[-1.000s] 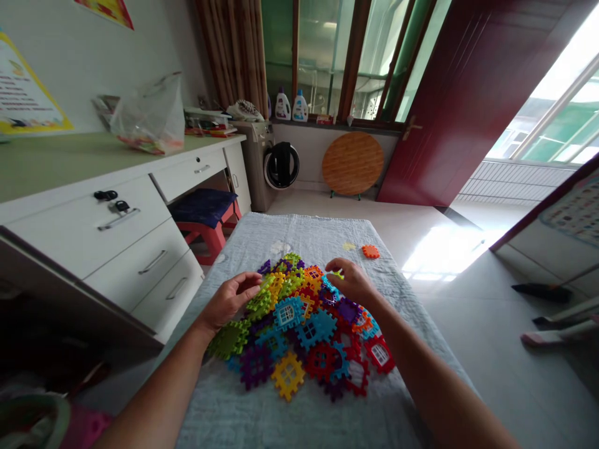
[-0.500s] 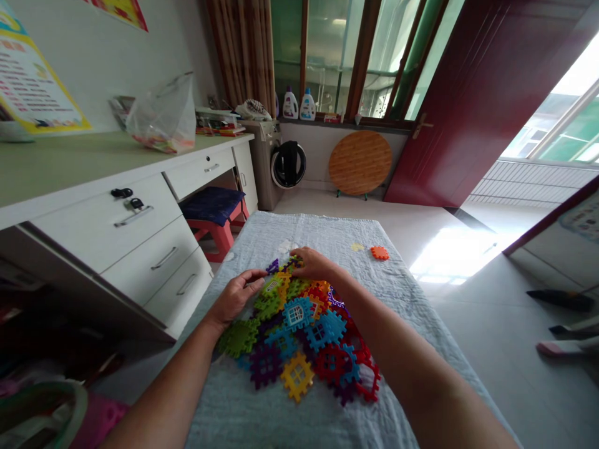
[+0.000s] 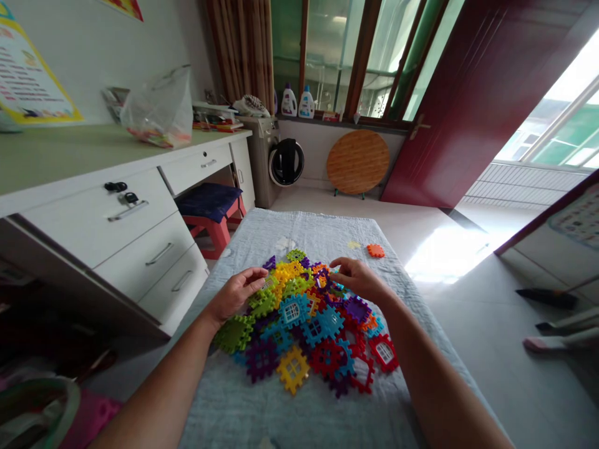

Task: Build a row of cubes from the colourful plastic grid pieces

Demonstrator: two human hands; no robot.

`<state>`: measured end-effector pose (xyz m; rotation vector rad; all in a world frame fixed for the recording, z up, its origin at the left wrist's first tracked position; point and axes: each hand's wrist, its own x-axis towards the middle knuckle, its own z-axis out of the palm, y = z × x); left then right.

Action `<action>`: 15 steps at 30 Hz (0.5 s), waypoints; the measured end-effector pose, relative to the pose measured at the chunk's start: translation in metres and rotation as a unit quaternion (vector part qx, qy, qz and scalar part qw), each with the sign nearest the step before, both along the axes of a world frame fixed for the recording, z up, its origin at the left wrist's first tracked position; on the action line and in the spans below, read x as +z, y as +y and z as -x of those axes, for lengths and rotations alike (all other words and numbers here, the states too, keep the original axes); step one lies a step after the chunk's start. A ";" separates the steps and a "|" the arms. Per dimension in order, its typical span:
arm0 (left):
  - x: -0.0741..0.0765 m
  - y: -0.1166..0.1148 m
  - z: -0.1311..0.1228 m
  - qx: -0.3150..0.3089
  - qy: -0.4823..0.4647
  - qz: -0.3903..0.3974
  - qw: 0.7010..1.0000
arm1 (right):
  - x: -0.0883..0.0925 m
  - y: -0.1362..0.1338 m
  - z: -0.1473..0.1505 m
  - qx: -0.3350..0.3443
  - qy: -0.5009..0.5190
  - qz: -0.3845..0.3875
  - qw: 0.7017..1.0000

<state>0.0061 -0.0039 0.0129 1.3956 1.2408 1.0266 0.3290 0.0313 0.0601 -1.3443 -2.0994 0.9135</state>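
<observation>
A heap of plastic interlocking building pieces [image 3: 293, 310] with toothed edges lies on the cloth, in lime green, yellow, blue, purple, red and orange. Some have window grids. At the heap's left edge, my left hand [image 3: 238, 292] has its thumb and fingers apart, close to a lime green piece [image 3: 262, 304]. Across the heap my right hand [image 3: 359, 279] is open, fingertips beside a purple piece [image 3: 322, 280]; whether they touch it is unclear. A single orange piece [image 3: 375, 251] lies apart, beyond my right hand.
A pale blue cloth [image 3: 318, 231] covers the table. To the left are a white desk [image 3: 133, 218], a clear plastic bag [image 3: 161, 112] and a red stool [image 3: 218, 234]. Behind stand a washing machine [image 3: 264, 162] and a round wooden tabletop [image 3: 358, 162].
My right hand has moved right and back from the far end of the heap, uncovering pieces there and along the right side. My left hand has stayed nearly in place.
</observation>
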 end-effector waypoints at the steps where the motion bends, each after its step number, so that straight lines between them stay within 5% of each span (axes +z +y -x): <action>1: 0.002 -0.001 -0.001 -0.001 -0.019 0.007 1.000 | -0.003 -0.002 -0.006 -0.016 -0.006 -0.007 1.000; 8: 0.017 -0.006 0.001 0.003 -0.158 0.018 0.987 | -0.025 0.001 -0.033 -0.086 0.030 -0.039 0.995; 15: 0.015 -0.002 0.013 0.083 -0.090 -0.015 0.992 | -0.040 0.006 -0.034 -0.129 -0.009 -0.092 0.987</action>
